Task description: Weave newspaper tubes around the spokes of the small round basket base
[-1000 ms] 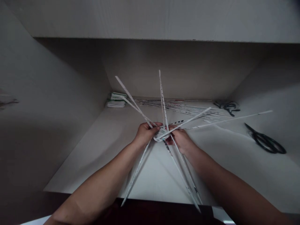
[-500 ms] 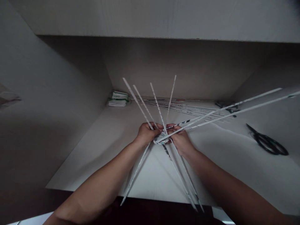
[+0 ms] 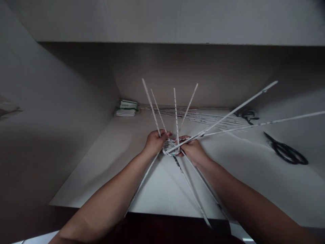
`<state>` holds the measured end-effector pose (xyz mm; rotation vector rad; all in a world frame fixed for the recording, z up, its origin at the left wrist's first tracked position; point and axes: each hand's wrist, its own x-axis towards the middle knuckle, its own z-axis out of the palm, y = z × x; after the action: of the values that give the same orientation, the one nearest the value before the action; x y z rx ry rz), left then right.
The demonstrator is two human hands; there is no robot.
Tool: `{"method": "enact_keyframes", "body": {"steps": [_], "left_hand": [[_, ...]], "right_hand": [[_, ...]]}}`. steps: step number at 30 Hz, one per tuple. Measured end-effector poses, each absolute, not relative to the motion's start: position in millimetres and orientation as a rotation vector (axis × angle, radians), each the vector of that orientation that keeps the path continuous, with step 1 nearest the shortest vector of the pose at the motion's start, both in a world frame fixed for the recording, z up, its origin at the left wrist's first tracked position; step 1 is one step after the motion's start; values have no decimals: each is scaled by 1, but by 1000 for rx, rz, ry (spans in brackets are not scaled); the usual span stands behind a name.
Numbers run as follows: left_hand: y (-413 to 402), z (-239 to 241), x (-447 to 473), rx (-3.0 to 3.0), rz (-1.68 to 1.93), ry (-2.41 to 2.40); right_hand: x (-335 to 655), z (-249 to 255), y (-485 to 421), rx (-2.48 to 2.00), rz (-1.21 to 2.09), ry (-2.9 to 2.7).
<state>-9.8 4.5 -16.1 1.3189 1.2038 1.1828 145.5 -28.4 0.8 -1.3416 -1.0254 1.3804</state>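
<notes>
A small round woven base (image 3: 170,147) of rolled paper sticks is held between my two hands, above the white surface. Several long paper sticks (image 3: 150,100) fan out from it, some away from me, some toward me and a pair to the right. My left hand (image 3: 155,141) is closed on the base's left edge, its thumb on top by one stick. On the right edge, my right hand (image 3: 191,149) is closed too, with two long sticks (image 3: 236,110) passing over its fingers. The fingertips under the base are partly hidden.
Behind my hands lies a pile of loose paper sticks (image 3: 203,117). Black-handled scissors (image 3: 286,150) rest on the right, with a dark tangled item (image 3: 248,116) farther back. A white and green packet (image 3: 127,108) sits in the back left corner. An overhanging panel (image 3: 162,23) spans the top.
The woven base has turned slightly and shifted left, so the far sticks now lean more to the right. The two right-hand sticks have spread apart. Both hands keep hold of the base.
</notes>
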Motion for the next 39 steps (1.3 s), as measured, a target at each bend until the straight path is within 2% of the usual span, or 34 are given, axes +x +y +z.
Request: {"method": "enact_keyframes", "body": {"steps": [8, 17, 22, 27, 39], "left_hand": [[2, -13, -10, 1368, 1155, 1147], [-3, -4, -9, 1553, 1133, 1331], [0, -3, -10, 1287, 1090, 1182], [-2, 13, -22, 879, 823, 870], [-4, 5, -18, 1094, 799, 1015]], "right_hand": [[144, 1, -30, -1331, 1416, -1067], [141, -1, -34, -1254, 1449, -1071], [148, -1, -26, -1284, 1442, -1022], [166, 1, -11, -1299, 1449, -1016], [162, 4, -17, -1290, 1445, -1223]]}}
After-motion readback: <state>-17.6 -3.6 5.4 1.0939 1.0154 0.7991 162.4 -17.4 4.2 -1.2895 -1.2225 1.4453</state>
